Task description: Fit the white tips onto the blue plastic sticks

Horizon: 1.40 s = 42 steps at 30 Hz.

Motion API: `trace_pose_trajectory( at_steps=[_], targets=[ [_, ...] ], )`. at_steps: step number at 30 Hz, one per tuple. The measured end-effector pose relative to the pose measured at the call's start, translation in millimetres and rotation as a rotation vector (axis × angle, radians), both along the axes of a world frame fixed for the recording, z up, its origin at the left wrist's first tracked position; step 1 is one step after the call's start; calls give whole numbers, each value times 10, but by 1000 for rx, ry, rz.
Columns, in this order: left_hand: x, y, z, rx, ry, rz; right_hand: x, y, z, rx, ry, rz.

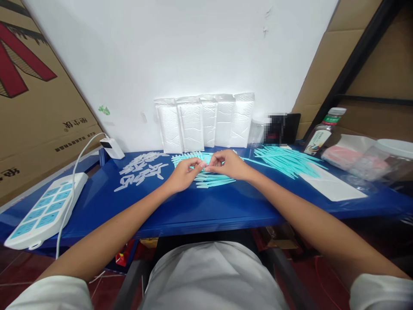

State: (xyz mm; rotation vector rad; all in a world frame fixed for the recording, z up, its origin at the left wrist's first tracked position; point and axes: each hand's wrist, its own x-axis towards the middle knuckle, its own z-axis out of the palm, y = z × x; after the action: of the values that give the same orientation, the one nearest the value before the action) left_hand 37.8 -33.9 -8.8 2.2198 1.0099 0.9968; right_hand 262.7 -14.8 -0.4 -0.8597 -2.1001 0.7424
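Note:
My left hand (184, 172) and my right hand (228, 164) meet over the middle of the blue table (206, 206). Their fingers are pinched together on one thin teal stick (206, 168), held between both hands. Right under the hands lies a row of teal sticks (211, 180) laid side by side. Left of them lies a scatter of clear caps (142, 168). A loose heap of teal sticks (284, 158) lies to the right.
White padded envelopes (204, 121) lean on the wall behind. A white power strip (43, 211) and a charger (111, 147) sit at the left. A bottle (322, 131), plastic bags (348, 153), a clear tub (387, 161) and a white sheet (332, 186) stand at the right. Cardboard boxes (35, 107) flank both sides.

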Motion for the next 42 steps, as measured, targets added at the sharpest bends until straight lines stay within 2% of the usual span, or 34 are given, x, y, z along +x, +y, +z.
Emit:
trace_pose_trajectory(
  at_steps=[3, 5, 7, 9, 11, 13, 19, 21, 23, 26, 28, 31, 34, 36, 42],
  targets=[
    [-16, 3, 20, 25, 19, 39, 229, 95, 84, 99, -221, -68],
    [-43, 18, 26, 54, 29, 63, 517, 203, 151, 139, -439, -237],
    [-75, 44, 21, 82, 43, 76, 858, 326, 198, 77, -704, -497],
    [-105, 74, 8, 93, 76, 82, 1162, 436, 215, -83, -914, -645],
    [-126, 104, -10, 94, 115, 80, 1359, 514, 204, -259, -1023, -655],
    [-141, 129, -26, 85, 144, 71, 1434, 553, 180, -334, -1059, -663],
    [-174, 174, -38, 93, 165, 77, 1401, 551, 158, -309, -1100, -606],
    [-186, 185, -34, 77, 159, 78, 1412, 541, 185, -275, -1088, -623],
    [-195, 196, -29, 53, 150, 85, 1408, 520, 228, -207, -988, -684],
    [-205, 210, -18, 32, 141, 91, 1301, 447, 296, -87, -601, -681],
    [-209, 217, -13, 32, 137, 90, 1157, 379, 325, -32, -331, -537],
    [-215, 222, -12, 35, 141, 94, 906, 284, 326, 70, -128, -290],
    [-219, 224, -17, 27, 161, 93, 716, 222, 298, 55, -85, -101],
    [-218, 222, -19, 29, 169, 92, 647, 196, 287, 18, -86, -27],
    [-212, 219, -18, 38, 168, 98, 597, 137, 318, 17, -93, -8]
  ],
)
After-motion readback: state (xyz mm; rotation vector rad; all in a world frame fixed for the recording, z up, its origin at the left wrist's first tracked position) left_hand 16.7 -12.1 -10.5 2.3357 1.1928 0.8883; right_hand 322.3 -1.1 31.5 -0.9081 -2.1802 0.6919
